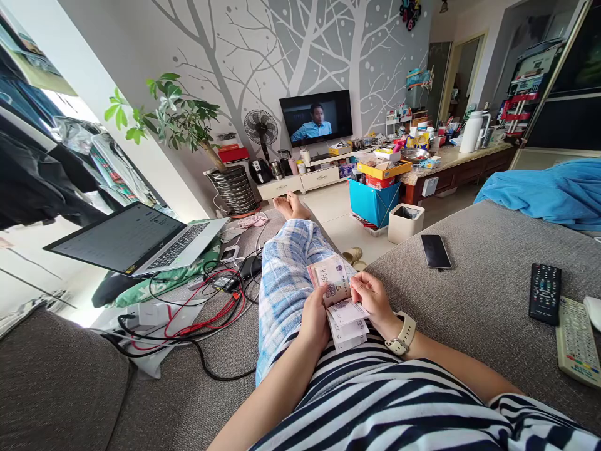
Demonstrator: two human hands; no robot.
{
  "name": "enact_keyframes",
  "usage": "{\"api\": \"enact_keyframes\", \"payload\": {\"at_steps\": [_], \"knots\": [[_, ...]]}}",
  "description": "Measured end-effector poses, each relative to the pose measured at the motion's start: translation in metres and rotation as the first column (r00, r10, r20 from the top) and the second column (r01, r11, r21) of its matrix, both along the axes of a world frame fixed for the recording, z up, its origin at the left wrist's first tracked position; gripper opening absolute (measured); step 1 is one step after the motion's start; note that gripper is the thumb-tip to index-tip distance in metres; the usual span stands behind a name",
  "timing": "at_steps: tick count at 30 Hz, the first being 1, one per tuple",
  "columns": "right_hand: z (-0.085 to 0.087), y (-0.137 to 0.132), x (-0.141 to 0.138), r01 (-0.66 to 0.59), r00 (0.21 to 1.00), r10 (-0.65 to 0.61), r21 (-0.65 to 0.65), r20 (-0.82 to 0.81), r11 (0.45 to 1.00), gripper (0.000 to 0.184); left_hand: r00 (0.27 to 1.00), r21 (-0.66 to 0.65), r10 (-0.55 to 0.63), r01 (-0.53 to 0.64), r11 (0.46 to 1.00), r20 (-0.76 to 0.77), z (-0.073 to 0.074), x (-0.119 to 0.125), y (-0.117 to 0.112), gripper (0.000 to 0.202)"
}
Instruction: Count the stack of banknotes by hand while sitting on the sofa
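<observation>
A small stack of banknotes (pixel 334 279), the front one marked with a 5, is held over my lap. My left hand (pixel 315 314) grips it at the left edge, thumb lying on top. Several more notes (pixel 348 327) fan downward below, folded over toward my striped shirt. At the right edge, my right hand (pixel 373 299) pinches the notes between thumb and fingers. A pale watch (pixel 402 335) is on that wrist. My fingers partly cover both edges of the money, and I cannot tell how many notes there are.
An open laptop (pixel 176 247) and tangled cables (pixel 220 313) lie to the left on the grey sofa (pixel 488 294). On the right are a phone (pixel 436 251), a black remote (pixel 544 293) and a pale remote (pixel 578 341). A waste bin (pixel 405 227) stands beyond.
</observation>
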State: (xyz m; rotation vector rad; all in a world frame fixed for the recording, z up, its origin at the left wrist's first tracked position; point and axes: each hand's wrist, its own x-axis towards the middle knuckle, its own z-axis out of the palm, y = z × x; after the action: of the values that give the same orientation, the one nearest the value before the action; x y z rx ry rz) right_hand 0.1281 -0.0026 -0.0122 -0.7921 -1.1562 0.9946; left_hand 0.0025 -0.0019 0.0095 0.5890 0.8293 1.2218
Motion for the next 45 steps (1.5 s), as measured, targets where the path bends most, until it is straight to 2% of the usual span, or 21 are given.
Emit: {"api": "enact_keyframes", "payload": {"at_steps": [9,15,20,25,28,33,45], "knots": [[-0.008,0.009,0.001,0.101,0.993,-0.106,-0.094,-0.046,0.99,0.031,0.996,-0.009,0.036,-0.037,0.999,-0.083,0.004,0.001,-0.003,0.028],[-0.01,0.01,0.003,0.089,0.996,-0.087,-0.063,0.036,0.994,0.033,0.996,0.004,0.037,-0.036,0.999,-0.085,0.007,0.002,-0.006,0.029],[-0.013,0.011,0.003,0.125,0.988,-0.12,-0.041,0.101,0.991,0.036,0.995,-0.007,0.026,-0.026,1.0,-0.093,0.005,0.001,-0.005,0.027],[-0.012,0.01,0.002,0.153,0.982,-0.152,0.001,0.111,0.988,0.036,0.999,-0.009,0.002,-0.002,1.0,-0.054,0.002,0.002,-0.002,0.033],[-0.013,0.01,0.002,0.146,0.985,-0.147,0.019,0.093,0.989,0.037,0.997,-0.04,-0.033,0.03,0.999,-0.071,0.001,0.002,0.0,0.036],[-0.012,0.009,0.002,0.132,0.99,-0.132,0.018,0.054,0.991,0.036,0.991,-0.014,-0.027,0.025,1.0,-0.13,0.0,0.002,0.001,0.034],[-0.008,0.007,0.001,0.065,0.994,-0.064,0.006,-0.089,0.998,0.022,0.992,0.013,-0.012,0.014,1.0,-0.125,0.003,0.005,-0.002,0.024]]}}
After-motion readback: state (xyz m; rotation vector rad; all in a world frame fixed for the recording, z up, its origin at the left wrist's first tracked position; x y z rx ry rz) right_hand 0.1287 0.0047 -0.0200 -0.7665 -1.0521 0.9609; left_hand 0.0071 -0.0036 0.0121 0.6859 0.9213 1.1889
